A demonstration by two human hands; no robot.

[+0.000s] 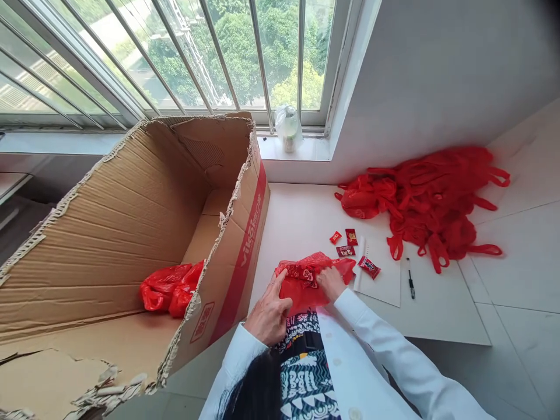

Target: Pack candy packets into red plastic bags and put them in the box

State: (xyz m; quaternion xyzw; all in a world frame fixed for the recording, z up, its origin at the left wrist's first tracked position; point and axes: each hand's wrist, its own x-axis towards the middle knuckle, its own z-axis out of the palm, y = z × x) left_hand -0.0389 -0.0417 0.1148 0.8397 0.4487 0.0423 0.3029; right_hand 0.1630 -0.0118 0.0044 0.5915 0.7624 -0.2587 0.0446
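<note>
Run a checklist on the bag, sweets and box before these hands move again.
1. Both hands touching the bag: ok; left hand and right hand are on the red bag.
2. Number of sweets inside that bag: cannot tell; some show, but film and folds hide the rest.
3. All sweets in the bag: not ok; loose sweets lie beside it.
4. Cardboard box open on top: ok; red bundles lie inside.
5. Pen apart from the bag: ok.

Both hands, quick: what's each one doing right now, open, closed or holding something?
Left hand: partly curled, touching the red bag; grip cannot be told.
Right hand: curled at the bag's right side; grip unclear.
</note>
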